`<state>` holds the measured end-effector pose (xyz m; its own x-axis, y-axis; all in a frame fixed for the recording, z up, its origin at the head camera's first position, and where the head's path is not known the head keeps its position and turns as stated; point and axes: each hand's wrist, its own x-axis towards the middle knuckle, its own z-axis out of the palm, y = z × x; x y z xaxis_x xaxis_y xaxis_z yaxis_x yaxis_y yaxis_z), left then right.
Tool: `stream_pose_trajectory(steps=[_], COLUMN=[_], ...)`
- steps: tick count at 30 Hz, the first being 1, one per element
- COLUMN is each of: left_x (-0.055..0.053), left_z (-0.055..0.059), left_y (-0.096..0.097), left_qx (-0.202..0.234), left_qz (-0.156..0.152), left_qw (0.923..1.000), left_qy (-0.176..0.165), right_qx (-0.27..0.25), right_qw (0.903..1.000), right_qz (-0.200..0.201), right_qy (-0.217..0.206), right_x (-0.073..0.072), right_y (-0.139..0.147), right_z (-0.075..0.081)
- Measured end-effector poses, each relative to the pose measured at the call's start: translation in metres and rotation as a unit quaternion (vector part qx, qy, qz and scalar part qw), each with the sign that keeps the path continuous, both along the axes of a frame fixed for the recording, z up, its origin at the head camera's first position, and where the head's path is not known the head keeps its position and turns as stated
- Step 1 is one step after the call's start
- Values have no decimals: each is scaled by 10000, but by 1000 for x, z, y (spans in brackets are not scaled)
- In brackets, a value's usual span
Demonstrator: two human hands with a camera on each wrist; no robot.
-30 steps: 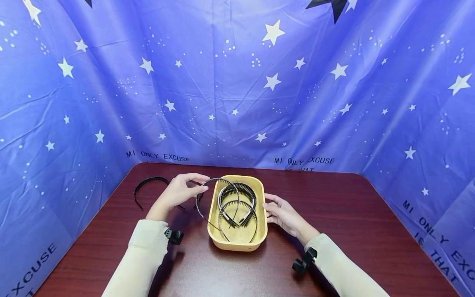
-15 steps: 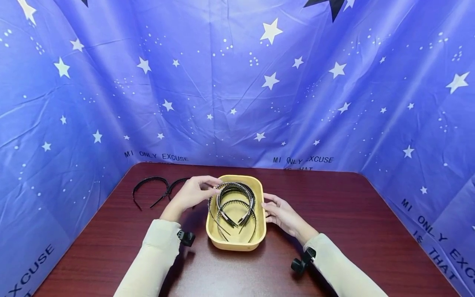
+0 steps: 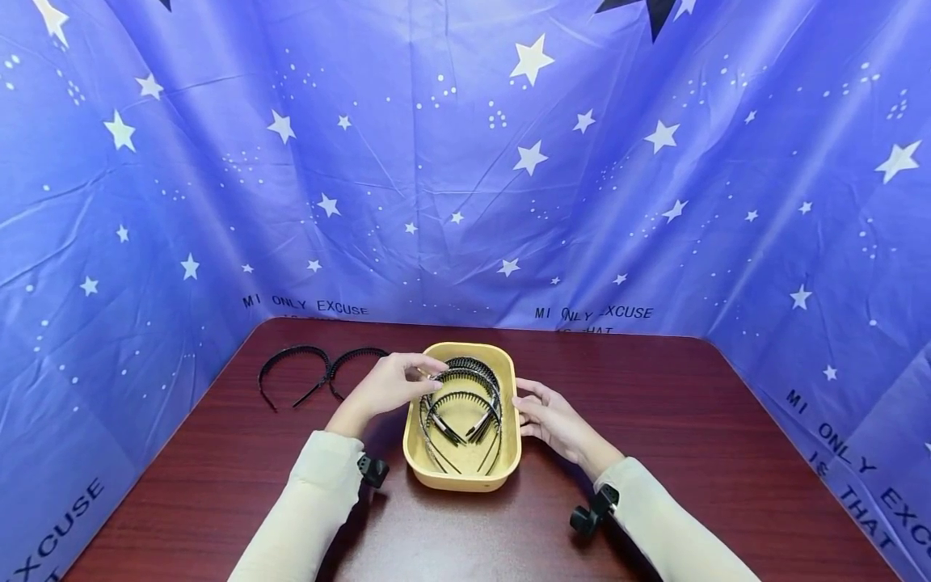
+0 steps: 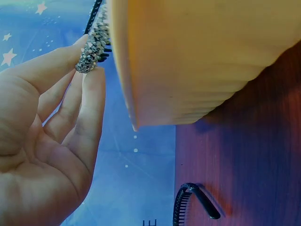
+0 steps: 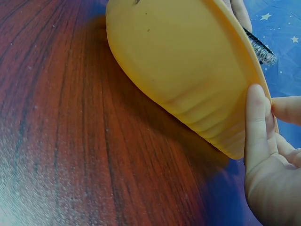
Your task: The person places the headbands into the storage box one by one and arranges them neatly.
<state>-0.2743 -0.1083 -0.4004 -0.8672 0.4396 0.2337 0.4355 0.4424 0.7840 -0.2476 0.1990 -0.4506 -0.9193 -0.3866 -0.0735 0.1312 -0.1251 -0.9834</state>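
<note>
My left hand (image 3: 389,384) reaches over the left rim of a yellow plastic box (image 3: 461,483) in the head view. Between thumb and fingertips it pinches a glittering, stone-covered headband (image 4: 95,44), clearest in the left wrist view. That headband's ends point down into the box. Several black toothed headbands (image 3: 465,395) lie overlapping inside, so single ones are hard to tell apart. On the box's right side, my right hand (image 3: 556,422) grips the rim. In the right wrist view, a finger presses the outer wall while the thumb is at the edge.
On the dark red wooden table (image 3: 655,420), a black headband (image 3: 291,351) lies at the back left. A second toothed headband (image 3: 356,352) lies beside it, partly behind my left hand. A blue star-printed cloth (image 3: 465,162) hangs around the table's back and sides.
My left hand has moved right and slightly down, bringing the glittering headband from the box's left edge to over the other headbands inside. The right hand stays on the rim.
</note>
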Motion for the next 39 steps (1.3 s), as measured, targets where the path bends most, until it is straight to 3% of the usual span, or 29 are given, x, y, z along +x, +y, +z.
stream_pose_trajectory(steps=[10, 19, 24, 32, 39], left_x=[2, 3, 4, 5, 2], left_z=[1, -1, 1, 4, 1], left_y=[5, 7, 7, 11, 12], left_qx=[-94, -185, -427, -940, -1049], left_qz=[-116, -399, -394, -347, -267], left_qw=[9999, 9983, 9980, 9946, 9937], left_qy=[-51, -378, -248, 262, 300], right_qx=[-22, -61, -63, -55, -61], right_qw=[10000, 10000, 10000, 10000, 10000], right_qz=[-17, 7, 18, -13, -31], right_qy=[-3, -4, -5, -26, -40], right_x=[0, 0, 0, -1, 0], right_y=[0, 0, 0, 0, 0], right_z=[-2, -1, -1, -2, -2])
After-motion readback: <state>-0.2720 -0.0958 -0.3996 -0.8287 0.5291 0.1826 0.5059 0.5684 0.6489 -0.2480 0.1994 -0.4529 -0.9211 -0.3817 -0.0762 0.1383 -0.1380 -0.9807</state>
